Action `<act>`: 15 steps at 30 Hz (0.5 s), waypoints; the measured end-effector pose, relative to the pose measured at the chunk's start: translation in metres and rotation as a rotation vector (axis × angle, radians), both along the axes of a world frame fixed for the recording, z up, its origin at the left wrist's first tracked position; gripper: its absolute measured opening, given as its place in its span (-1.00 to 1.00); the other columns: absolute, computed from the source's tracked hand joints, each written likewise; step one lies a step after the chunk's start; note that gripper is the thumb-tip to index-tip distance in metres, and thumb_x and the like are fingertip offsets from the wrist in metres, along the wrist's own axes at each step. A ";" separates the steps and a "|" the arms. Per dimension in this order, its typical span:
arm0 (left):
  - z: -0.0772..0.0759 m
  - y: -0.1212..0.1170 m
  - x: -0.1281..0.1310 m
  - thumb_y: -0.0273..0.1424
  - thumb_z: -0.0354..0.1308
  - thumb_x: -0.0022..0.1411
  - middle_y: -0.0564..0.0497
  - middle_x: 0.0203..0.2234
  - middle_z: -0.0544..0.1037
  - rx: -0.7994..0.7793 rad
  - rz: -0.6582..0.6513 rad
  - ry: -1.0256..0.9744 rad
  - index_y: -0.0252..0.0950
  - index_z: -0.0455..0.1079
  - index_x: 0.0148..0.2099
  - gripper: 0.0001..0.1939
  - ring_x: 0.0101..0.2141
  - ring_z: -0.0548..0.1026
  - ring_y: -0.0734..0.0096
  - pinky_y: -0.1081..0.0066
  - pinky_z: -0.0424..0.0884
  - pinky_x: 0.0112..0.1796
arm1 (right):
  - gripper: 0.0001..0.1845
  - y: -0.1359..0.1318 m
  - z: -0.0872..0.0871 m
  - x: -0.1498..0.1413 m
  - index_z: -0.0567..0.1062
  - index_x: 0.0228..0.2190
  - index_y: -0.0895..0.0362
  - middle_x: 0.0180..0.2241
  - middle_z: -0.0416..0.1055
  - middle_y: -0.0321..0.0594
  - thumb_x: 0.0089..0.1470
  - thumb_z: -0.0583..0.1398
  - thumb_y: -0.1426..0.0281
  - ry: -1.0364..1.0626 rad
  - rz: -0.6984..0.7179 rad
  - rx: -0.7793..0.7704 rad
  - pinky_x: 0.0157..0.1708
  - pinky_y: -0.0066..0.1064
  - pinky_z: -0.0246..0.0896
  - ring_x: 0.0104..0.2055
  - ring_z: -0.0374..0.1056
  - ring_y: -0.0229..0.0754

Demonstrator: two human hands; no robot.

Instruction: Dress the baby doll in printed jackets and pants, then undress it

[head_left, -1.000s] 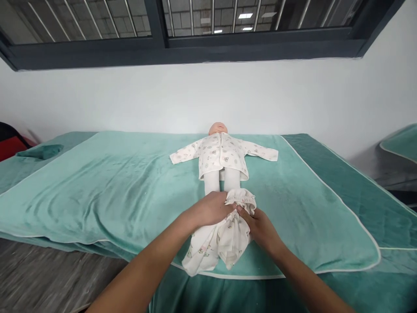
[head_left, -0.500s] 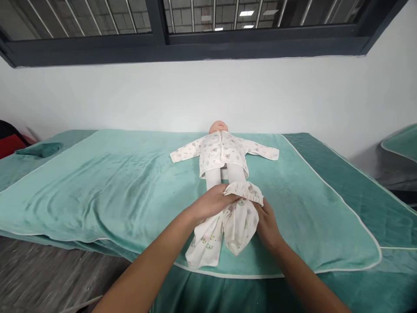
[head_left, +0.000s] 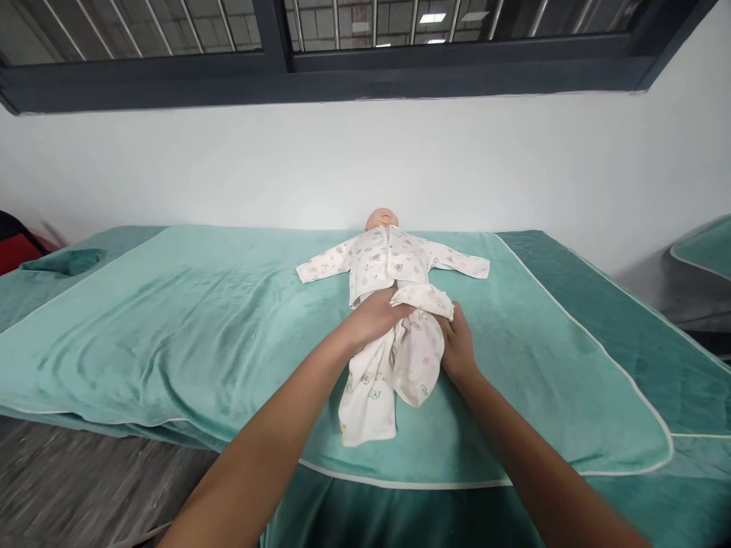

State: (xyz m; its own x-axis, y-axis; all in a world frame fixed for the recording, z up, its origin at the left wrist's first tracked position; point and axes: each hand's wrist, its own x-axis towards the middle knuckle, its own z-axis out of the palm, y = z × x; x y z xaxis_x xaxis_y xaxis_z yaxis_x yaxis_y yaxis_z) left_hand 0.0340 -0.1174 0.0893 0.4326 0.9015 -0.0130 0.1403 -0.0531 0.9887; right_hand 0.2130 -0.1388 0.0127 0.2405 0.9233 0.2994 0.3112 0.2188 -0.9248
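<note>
A baby doll lies on its back, head toward the wall, in a white printed jacket with both sleeves spread. Over its legs is a pair of white printed baby pants, the waistband bunched up near the jacket's hem. My left hand grips the waistband's left side, fingers closed on the cloth. My right hand holds the right side, its fingers partly hidden behind the fabric. One pant leg lies flat toward me; the other hangs bunched. The doll's legs are mostly covered by the pants and my hands.
A light green blanket with white piping covers the bed under the doll. Darker green bedding shows at the right. Behind stand a white wall and a barred window. A red and black item sits at far left.
Both hands have moved up the doll's legs toward the jacket, drawing the pants with them. The waistband now covers the thighs that showed before.
</note>
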 end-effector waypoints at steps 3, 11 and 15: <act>-0.001 0.016 0.003 -0.27 0.18 0.17 -0.11 -0.14 0.63 0.085 0.054 0.048 -0.31 0.51 -0.17 -0.75 -0.06 0.52 0.06 0.26 0.38 -0.07 | -0.74 0.016 0.001 0.001 0.34 -0.27 0.04 -0.22 0.43 -0.21 0.17 0.09 0.12 -0.016 -0.014 0.018 -0.08 -0.22 0.21 -0.13 0.31 -0.04; -0.010 0.046 0.012 -0.32 0.11 0.20 -0.02 -0.27 0.59 0.366 0.190 0.127 -0.30 0.44 -0.28 -0.84 -0.18 0.49 0.21 0.33 0.31 -0.12 | -0.77 0.056 0.001 0.004 0.28 -0.34 0.03 -0.28 0.41 -0.21 0.13 0.06 0.13 -0.074 -0.089 -0.013 -0.19 -0.24 0.19 -0.21 0.28 -0.05; -0.015 0.047 0.010 -0.30 0.12 0.20 0.04 -0.34 0.55 0.372 0.225 0.079 -0.29 0.42 -0.32 -0.84 -0.21 0.46 0.27 0.40 0.29 -0.18 | -0.80 0.071 0.000 0.008 0.27 -0.33 0.01 -0.30 0.44 -0.18 0.13 0.05 0.14 -0.164 -0.122 0.011 -0.25 -0.25 0.15 -0.25 0.30 -0.02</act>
